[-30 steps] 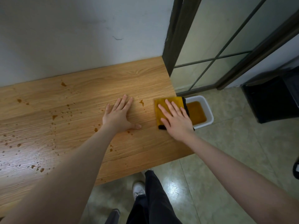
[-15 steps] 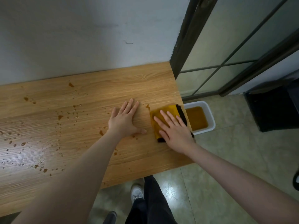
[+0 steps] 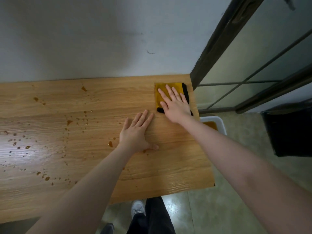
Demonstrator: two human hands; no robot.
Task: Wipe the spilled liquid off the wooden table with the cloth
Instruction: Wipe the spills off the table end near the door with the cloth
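Note:
A yellow cloth (image 3: 161, 92) with a black edge lies flat near the far right corner of the wooden table (image 3: 168, 166). My right hand (image 3: 175, 105) presses on the cloth with flat, spread fingers. My left hand (image 3: 137, 134) rests palm down on the bare wood just left of and nearer than the cloth, holding nothing. Brown drops of spilled liquid (image 3: 69, 122) are scattered over the left and middle of the table, with one drop (image 3: 110, 144) beside my left wrist.
A white tub (image 3: 217, 121) holding brown liquid stands on the floor just past the table's right edge. A pale wall runs behind the table. A dark-framed glass door (image 3: 253, 65) and a black bin (image 3: 290, 132) are to the right. My legs and shoes (image 3: 138, 208) show below the table's near edge.
My right hand has slid the cloth away from me, from the middle of the right edge to the far right corner. The drop beside the cloth is gone. My left hand stayed flat.

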